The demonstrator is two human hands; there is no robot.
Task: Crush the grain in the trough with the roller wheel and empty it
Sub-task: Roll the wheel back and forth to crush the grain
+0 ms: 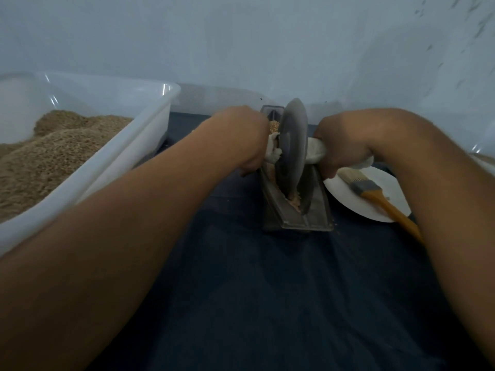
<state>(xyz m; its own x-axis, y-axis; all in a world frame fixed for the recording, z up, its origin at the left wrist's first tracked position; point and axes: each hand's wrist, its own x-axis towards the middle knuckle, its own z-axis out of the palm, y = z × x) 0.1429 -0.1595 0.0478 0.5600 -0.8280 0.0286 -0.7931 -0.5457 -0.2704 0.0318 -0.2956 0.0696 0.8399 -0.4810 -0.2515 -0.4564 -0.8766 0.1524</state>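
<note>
Both my hands, left [245,140] and right [341,145], have fingers clenched on the wheel's [292,145] cloth-wrapped axle. The wheel stands in the trough [294,210], centre of the surface. Grain [294,200] at 6 o'clock looks part-crushed; at 12, whole. Emptying remains.

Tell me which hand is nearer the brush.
Right. The right hand grips the cloth-wrapped wheel handle just above the brush; the left hand grips the handle across the wheel, farther off.
</note>
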